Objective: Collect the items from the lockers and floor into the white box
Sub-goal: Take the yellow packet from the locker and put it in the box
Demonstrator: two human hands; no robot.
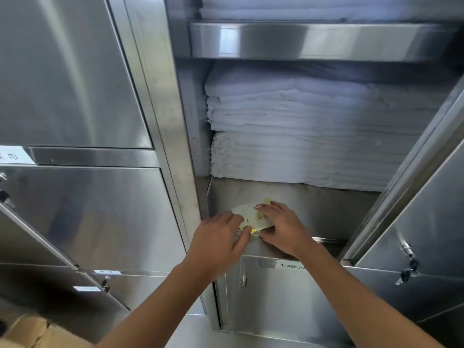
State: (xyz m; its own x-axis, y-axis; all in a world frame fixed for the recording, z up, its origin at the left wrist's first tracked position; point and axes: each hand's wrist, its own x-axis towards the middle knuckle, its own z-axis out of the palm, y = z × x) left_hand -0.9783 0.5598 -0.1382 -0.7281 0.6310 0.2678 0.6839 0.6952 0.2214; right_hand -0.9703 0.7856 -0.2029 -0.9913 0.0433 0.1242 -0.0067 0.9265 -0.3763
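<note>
Pick-up step in hand; left hand [221, 237] pinched the packet [253, 217] at its near-left corner; right hand [281, 229] laid fingers over its right end, whether clasping I couldn't tell; the packet, thin, cream with yellow trim, lay at the shelf's [313, 204] front edge, left side; next call: lift it clear, find the unseen white box; folded linen [301, 146] stacked behind.

A linen storeroom — steel lockers [75, 217] stacked with folded white sheets [301, 126].
</note>
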